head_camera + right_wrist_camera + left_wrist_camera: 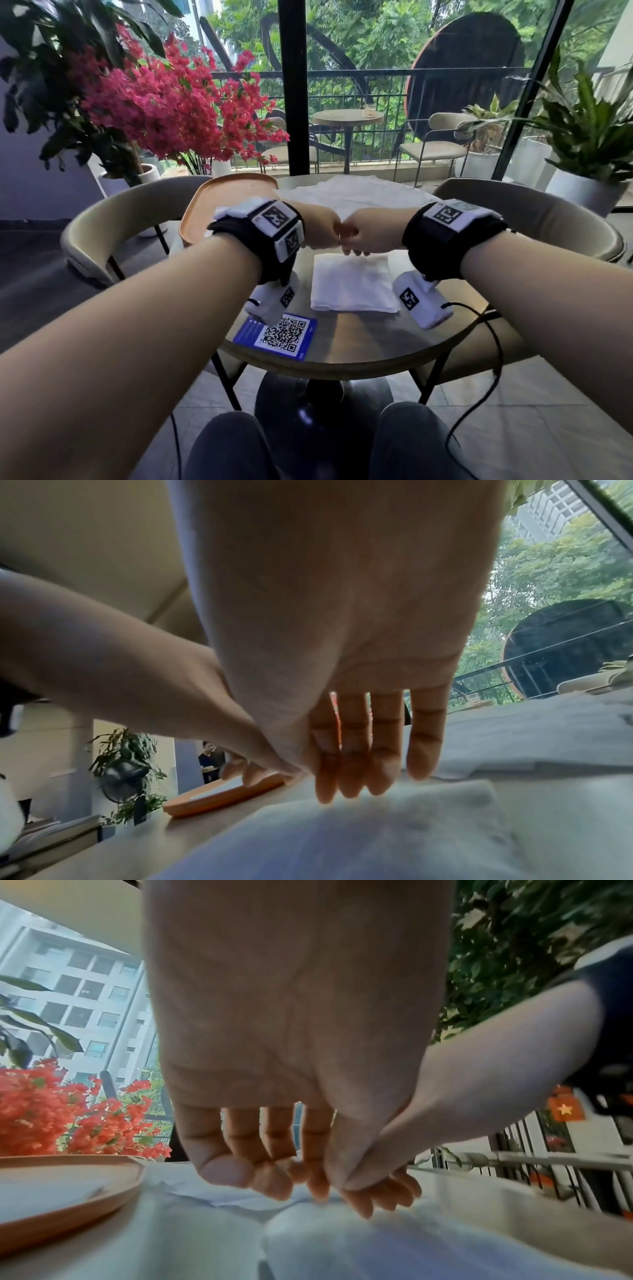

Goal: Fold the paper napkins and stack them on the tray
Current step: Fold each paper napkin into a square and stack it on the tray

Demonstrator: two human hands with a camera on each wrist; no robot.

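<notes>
Fingers (320,1183) of both hands extending nearly straight, tips pressing down on the far edge of the folded napkin (352,286), gripping nothing. Left hand (320,228) and right hand (364,231) meeting thumb to thumb above that edge. Napkin lying flat mid-bench (359,339), between the unfolded pile (349,193) behind and a QR card (277,334) in front; tray (205,209) waiting at far left. Risking, probably, a skewed crease or a tear if pressing unevenly on such thin paper. Looking nearly square, long axis hard to tell, edges running roughly parallel to the near bench rim.
</notes>
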